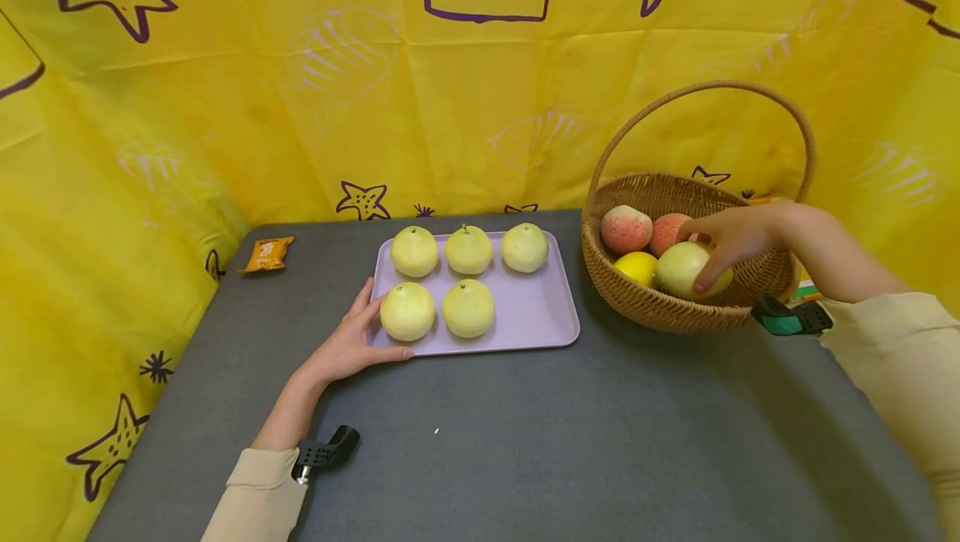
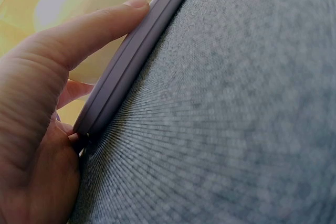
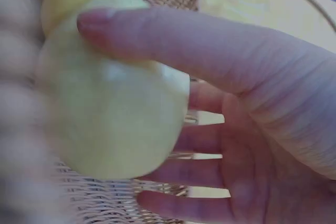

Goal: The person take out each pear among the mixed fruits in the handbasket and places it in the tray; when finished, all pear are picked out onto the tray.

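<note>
In the head view my right hand (image 1: 738, 242) reaches into the wicker basket (image 1: 675, 317) and grips a pale green melon (image 1: 681, 269). The right wrist view shows the thumb over that melon (image 3: 115, 114) and the fingers behind it. My left hand (image 1: 352, 342) holds the front left corner of a lilac tray (image 1: 532, 308), thumb along the front rim and fingers at the left side. On the tray sit several pale yellow-green melons (image 1: 468, 308), three in the back row and two in front. The left wrist view has the thumb on the tray rim (image 2: 126, 61).
Two pinkish-red peaches (image 1: 626, 229) and a yellow fruit (image 1: 637, 268) lie in the basket, whose tall handle (image 1: 720, 85) arches above. An orange packet (image 1: 267, 254) lies at the grey table's (image 1: 525, 442) back left. A patterned yellow cloth (image 1: 262, 108) hangs behind.
</note>
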Motion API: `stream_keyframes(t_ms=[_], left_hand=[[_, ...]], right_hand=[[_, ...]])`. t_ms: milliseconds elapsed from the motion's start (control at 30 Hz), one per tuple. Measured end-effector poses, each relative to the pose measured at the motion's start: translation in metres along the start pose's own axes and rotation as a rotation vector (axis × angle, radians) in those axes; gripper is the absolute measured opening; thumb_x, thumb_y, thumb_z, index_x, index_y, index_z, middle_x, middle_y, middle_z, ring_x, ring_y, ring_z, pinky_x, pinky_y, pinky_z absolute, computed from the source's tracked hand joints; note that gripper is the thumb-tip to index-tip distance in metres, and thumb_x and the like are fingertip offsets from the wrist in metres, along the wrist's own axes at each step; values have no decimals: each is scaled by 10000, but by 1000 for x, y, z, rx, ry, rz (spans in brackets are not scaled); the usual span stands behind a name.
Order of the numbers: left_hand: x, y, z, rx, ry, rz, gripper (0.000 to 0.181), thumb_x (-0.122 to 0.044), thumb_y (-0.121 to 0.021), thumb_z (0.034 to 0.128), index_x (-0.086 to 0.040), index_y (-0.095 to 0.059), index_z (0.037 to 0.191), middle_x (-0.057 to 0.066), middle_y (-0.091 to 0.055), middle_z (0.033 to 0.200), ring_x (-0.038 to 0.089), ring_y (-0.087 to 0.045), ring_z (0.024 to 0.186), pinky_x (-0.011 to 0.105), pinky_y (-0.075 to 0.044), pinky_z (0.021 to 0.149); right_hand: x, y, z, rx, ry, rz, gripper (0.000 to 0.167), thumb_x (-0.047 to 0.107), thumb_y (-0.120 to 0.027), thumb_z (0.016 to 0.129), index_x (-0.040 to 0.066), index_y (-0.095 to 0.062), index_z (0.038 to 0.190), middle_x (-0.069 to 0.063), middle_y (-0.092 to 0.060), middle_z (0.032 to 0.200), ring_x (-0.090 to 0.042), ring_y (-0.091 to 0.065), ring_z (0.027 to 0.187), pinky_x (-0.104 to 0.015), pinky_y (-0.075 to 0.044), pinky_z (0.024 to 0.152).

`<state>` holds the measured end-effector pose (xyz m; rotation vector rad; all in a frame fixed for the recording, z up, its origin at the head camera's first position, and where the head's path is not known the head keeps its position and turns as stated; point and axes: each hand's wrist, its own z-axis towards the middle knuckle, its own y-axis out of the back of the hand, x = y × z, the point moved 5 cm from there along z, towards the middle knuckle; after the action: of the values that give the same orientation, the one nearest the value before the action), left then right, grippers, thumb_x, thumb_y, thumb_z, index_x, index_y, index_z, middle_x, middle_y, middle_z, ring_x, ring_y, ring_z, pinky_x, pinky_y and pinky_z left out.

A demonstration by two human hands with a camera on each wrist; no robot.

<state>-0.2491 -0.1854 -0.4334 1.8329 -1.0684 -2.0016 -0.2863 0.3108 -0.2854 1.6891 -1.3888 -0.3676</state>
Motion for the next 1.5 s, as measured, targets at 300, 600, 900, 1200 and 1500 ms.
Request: stream_keyframes(t_ms=[300, 600, 900, 1200, 1500], left_hand=[[-2, 1, 0, -6, -5, -6, 964, -400, -851, 731, -160, -352, 1520, 171, 100, 1615, 466, 24, 1442, 722, -73, 1052], [-2, 0, 0, 0, -1, -2, 971, -412, -843, 737, -171, -335, 1528, 181, 100, 1613, 479, 24, 1437, 736, -70, 1041], [-2, 1, -1, -7, -18, 5, 949, -404, -844, 741, -182, -350, 1520, 202, 97, 1608, 507, 13, 1427, 752, -72, 1026], [-1, -1, -1, -10, -12, 14, 950, -407, -843, 741, -177, -350, 1520, 200, 88, 1610, 509, 1, 1426, 750, -76, 1027], [-3, 0, -2, -9, 0, 8, 977, -421, -844, 732, -176, -335, 1529, 167, 90, 1617, 486, 5, 1435, 732, -85, 1043]], right_hand=[[7, 0, -12, -297, -10, -24, 690, 405, -840, 736, 66, -530, 1251, -112, -630, 1119, -213, -579, 892, -355, -458, 704], [13, -16, -24, -575, -22, 58, 704, 438, -846, 727, 106, -555, 1276, -104, -646, 1109, -228, -585, 861, -372, -440, 684], [17, -29, -30, -656, -66, 235, 782, 461, -806, 776, 150, -448, 1398, -200, -576, 1270, -366, -613, 1045, -448, -461, 762], [23, -37, -30, -712, -70, 448, 856, 381, -805, 805, 95, -343, 1466, -194, -440, 1396, -409, -470, 1255, -432, -485, 875], [32, -44, -31, -794, -6, 596, 794, 245, -785, 845, 88, -328, 1475, -145, -423, 1394, -232, -491, 1198, -93, -438, 755]])
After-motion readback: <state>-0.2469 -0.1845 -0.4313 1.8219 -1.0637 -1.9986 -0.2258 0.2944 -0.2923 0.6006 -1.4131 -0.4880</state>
